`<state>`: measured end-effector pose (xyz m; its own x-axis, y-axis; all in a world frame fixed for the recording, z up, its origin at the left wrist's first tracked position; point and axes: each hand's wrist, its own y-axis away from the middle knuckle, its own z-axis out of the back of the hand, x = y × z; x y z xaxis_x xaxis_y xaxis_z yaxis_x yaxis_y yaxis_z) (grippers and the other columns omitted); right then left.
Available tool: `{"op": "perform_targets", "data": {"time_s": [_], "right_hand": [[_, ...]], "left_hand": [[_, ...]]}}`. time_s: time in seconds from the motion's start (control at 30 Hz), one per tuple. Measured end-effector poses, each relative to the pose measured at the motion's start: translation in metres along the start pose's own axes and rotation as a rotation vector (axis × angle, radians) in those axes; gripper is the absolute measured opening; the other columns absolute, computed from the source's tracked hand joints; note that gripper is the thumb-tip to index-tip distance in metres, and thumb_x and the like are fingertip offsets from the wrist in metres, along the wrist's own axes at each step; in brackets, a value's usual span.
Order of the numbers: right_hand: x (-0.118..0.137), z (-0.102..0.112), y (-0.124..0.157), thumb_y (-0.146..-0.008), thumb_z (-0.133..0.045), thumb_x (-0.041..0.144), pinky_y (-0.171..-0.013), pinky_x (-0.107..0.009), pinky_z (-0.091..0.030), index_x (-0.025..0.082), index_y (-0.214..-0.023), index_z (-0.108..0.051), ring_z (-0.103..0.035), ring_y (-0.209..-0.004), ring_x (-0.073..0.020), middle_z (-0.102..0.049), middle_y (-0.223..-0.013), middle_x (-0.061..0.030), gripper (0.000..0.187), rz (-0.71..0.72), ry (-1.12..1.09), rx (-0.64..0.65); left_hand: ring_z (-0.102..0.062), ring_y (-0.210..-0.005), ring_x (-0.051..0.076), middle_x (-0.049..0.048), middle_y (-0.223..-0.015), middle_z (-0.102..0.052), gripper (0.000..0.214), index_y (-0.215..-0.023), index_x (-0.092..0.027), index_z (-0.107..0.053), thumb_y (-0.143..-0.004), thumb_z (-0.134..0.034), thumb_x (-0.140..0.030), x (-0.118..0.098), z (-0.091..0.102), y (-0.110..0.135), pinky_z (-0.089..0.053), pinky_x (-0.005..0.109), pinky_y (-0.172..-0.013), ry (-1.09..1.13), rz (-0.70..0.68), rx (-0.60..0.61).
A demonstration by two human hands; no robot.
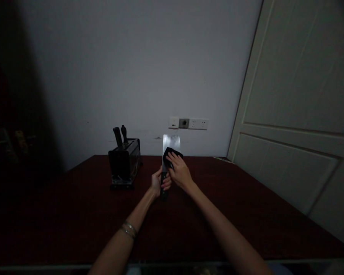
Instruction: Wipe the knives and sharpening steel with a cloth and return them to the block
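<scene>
My left hand (159,182) is closed round the dark handle of a cleaver (172,143), holding it upright above the dark red table (74,214). Its broad steel blade points up. My right hand (180,170) presses a small dark cloth (172,154) against the lower part of the blade, fingers bent over the cloth. Two thin bracelets sit on my left wrist.
A dark knife block (125,162) with two black handles sticking out stands on the table to the left of the cleaver. A row of wall sockets (188,123) is on the grey wall behind. A pale door (298,126) is at the right.
</scene>
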<state>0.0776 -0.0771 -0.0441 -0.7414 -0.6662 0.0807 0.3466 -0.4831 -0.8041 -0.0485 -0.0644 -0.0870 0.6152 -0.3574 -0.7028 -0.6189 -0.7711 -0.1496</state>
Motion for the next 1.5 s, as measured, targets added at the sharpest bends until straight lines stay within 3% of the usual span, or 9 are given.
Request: {"op": "perform_targets", "data": {"time_s": [0.2,0.3,0.53,0.77,0.87,0.97,1.13,1.2,1.5], "right_hand": [[-0.036,0.02,-0.065,-0.083,-0.041,0.018,-0.106,-0.044,-0.026,0.013,-0.125,-0.048,-0.031,-0.13,-0.0209,-0.043,-0.136,-0.0111,0.043,-0.089,0.03,-0.12],[-0.024,0.011,-0.046,-0.083,-0.041,0.019,-0.106,-0.044,-0.025,0.014,-0.125,-0.048,-0.03,-0.13,-0.0203,-0.043,-0.136,-0.0102,0.043,-0.084,0.014,-0.123],[0.021,-0.016,0.029,-0.079,-0.044,0.015,-0.105,-0.046,-0.027,0.017,-0.131,-0.041,-0.028,-0.131,-0.021,-0.04,-0.138,-0.0085,0.052,-0.014,-0.042,0.003],[-0.015,0.0,-0.048,-0.082,-0.042,0.017,-0.107,-0.043,-0.024,0.013,-0.125,-0.049,-0.032,-0.129,-0.0209,-0.045,-0.134,-0.0098,0.044,-0.032,0.041,-0.062],[-0.024,0.003,-0.071,-0.084,-0.041,0.019,-0.106,-0.044,-0.025,0.011,-0.123,-0.05,-0.034,-0.128,-0.0222,-0.045,-0.134,-0.0119,0.041,-0.109,0.052,-0.123],[-0.013,-0.001,-0.053,-0.083,-0.042,0.019,-0.107,-0.045,-0.023,0.014,-0.125,-0.048,-0.031,-0.13,-0.0214,-0.044,-0.135,-0.0102,0.043,-0.087,0.029,-0.129],[0.019,-0.016,0.018,-0.078,-0.046,0.016,-0.106,-0.046,-0.026,0.018,-0.13,-0.042,-0.028,-0.131,-0.0213,-0.04,-0.138,-0.0074,0.052,-0.024,-0.025,-0.025],[0.023,-0.018,0.028,-0.078,-0.045,0.015,-0.106,-0.046,-0.026,0.018,-0.131,-0.041,-0.029,-0.131,-0.0213,-0.04,-0.138,-0.0069,0.053,-0.022,-0.025,-0.017],[-0.022,0.002,-0.062,-0.081,-0.041,0.017,-0.107,-0.045,-0.024,0.015,-0.125,-0.049,-0.032,-0.129,-0.0211,-0.044,-0.135,-0.0087,0.044,-0.084,0.029,-0.14]], "left_hand": [[-0.016,-0.03,0.004,-0.006,-0.044,-0.027,0.048,-0.058,-0.015,-0.041,-0.085,-0.031,-0.054,0.002,-0.007,0.003,-0.019,0.015,-0.027,-0.032,0.095,0.163],[-0.017,-0.029,0.004,-0.0059,-0.043,-0.027,0.047,-0.057,-0.016,-0.041,-0.084,-0.031,-0.053,0.003,-0.005,0.001,-0.018,0.016,-0.026,-0.04,0.109,0.122],[-0.021,-0.026,0.004,-0.0055,-0.039,-0.029,0.043,-0.051,-0.017,-0.036,-0.082,-0.035,-0.047,0.002,0.002,-0.003,-0.018,0.016,-0.027,-0.084,0.004,-0.295],[-0.019,-0.028,0.004,-0.0061,-0.043,-0.028,0.046,-0.057,-0.016,-0.04,-0.084,-0.033,-0.053,-0.001,-0.002,0.0,-0.018,0.016,-0.027,0.001,0.054,0.067],[-0.018,-0.028,0.004,-0.006,-0.043,-0.028,0.047,-0.058,-0.016,-0.04,-0.085,-0.03,-0.052,-0.001,-0.005,0.001,-0.018,0.016,-0.026,0.0,0.081,0.126],[-0.019,-0.028,0.004,-0.0059,-0.043,-0.028,0.047,-0.057,-0.016,-0.039,-0.085,-0.031,-0.052,-0.002,-0.005,0.001,-0.018,0.016,-0.027,0.001,0.073,0.071],[-0.023,-0.027,0.004,-0.0059,-0.041,-0.031,0.045,-0.055,-0.016,-0.04,-0.081,-0.039,-0.052,-0.006,0.003,-0.001,-0.019,0.016,-0.028,-0.047,-0.032,-0.26],[-0.023,-0.027,0.004,-0.0059,-0.04,-0.031,0.046,-0.053,-0.016,-0.038,-0.08,-0.04,-0.054,-0.006,0.006,-0.002,-0.019,0.016,-0.028,-0.063,-0.029,-0.283],[-0.019,-0.029,0.004,-0.0055,-0.044,-0.029,0.048,-0.059,-0.015,-0.042,-0.086,-0.029,-0.052,0.002,-0.004,0.001,-0.02,0.015,-0.027,-0.035,0.071,0.121]]}}
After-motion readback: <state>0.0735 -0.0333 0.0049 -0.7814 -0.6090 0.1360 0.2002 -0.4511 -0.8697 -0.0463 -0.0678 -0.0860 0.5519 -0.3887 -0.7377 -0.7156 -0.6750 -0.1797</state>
